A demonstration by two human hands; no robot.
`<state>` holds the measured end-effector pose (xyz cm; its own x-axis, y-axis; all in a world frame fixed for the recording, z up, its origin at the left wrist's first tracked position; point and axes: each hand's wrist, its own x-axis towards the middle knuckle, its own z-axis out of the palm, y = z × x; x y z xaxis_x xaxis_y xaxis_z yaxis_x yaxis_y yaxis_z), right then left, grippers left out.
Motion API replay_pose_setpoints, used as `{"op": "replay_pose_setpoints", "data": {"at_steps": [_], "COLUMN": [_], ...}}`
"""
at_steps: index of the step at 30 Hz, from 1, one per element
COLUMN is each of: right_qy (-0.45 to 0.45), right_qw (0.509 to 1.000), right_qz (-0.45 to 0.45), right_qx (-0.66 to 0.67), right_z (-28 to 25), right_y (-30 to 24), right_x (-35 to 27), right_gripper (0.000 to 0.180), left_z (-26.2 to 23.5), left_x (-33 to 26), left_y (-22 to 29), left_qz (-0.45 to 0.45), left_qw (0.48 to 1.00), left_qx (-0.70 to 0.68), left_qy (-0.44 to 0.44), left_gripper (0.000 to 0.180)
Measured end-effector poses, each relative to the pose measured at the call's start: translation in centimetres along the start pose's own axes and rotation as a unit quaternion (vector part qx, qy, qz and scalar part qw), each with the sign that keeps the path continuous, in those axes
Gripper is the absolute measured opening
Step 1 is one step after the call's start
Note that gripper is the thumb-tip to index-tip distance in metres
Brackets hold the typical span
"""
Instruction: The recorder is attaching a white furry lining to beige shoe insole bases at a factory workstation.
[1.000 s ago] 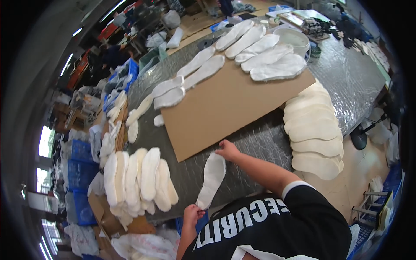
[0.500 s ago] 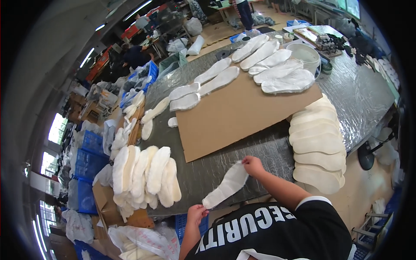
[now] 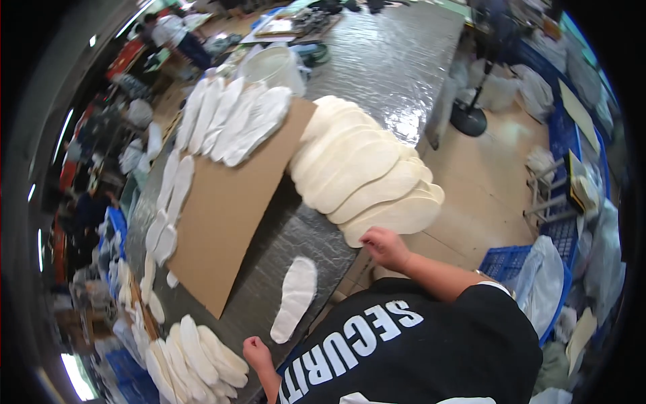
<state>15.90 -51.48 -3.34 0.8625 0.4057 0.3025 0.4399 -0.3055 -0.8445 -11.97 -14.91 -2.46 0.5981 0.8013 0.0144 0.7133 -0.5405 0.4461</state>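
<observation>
A single white fleecy insole (image 3: 295, 299) lies flat on the dark covered table, between my two hands and touched by neither. My left hand (image 3: 259, 355) is curled closed just off its lower end, with nothing visible in it. At the right, a fanned row of cream insoles (image 3: 367, 168) overlaps along the table edge. My right hand (image 3: 385, 248) has its fingers pinched at the edge of the nearest cream insole (image 3: 397, 214), which still lies on the row.
A brown cardboard sheet (image 3: 219, 222) bears white insoles (image 3: 249, 124) along its far edge, beside a whitish bucket (image 3: 272, 67). Fluffy insoles (image 3: 198, 360) are heaped at the lower left. A blue crate (image 3: 501, 269) and a black round-based stand (image 3: 468, 118) are on the right.
Both hands have let go of the white insole, which now lies on the table. My right hand has moved to the cream row. The view has swung right.
</observation>
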Motion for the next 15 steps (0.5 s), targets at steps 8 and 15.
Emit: {"op": "replay_pose_setpoints", "data": {"at_steps": [8, 15], "right_qy": [0.327, 0.25], "right_qw": [0.892, 0.906], "right_qz": [0.176, 0.342], "right_qx": [-0.255, 0.0], "right_z": [-10.3, -10.4], "right_y": [10.4, 10.4], "right_x": [-5.1, -5.5], "right_gripper": [0.02, 0.022], "left_z": [7.8, 15.5], "left_x": [0.7, -2.1], "left_y": [21.1, 31.0], "left_qz": [0.441, 0.635], "left_qw": [0.869, 0.714], "left_qx": [-0.067, 0.018], "left_qy": [-0.211, -0.294], "left_gripper": [0.019, 0.063]}}
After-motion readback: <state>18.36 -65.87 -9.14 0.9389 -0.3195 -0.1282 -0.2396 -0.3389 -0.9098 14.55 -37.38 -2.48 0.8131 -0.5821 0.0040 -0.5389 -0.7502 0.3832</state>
